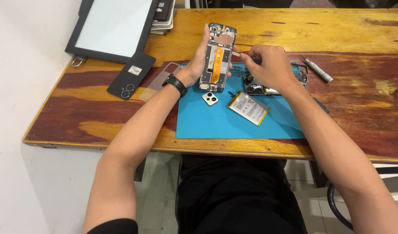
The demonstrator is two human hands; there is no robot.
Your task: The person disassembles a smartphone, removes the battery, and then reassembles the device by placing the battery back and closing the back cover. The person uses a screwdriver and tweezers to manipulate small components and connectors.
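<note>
Forearms frame the blue repair mat (199, 123). Left hand (199, 60) grips an opened phone (217, 56) upright above it; right hand (268, 65) pinches a thin tool (236, 53) at its edge, looks like mid-teardown. Next probably needs gentle prying near the orange flex cable (217, 65).

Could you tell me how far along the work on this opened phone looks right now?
Done: the back cover, battery and camera cover lie off the phone. In hand: the left hand holds the opened phone upright, while the right hand brings a thin tool to its edge. Left: the orange ribbon cable and boards remain inside.
</note>
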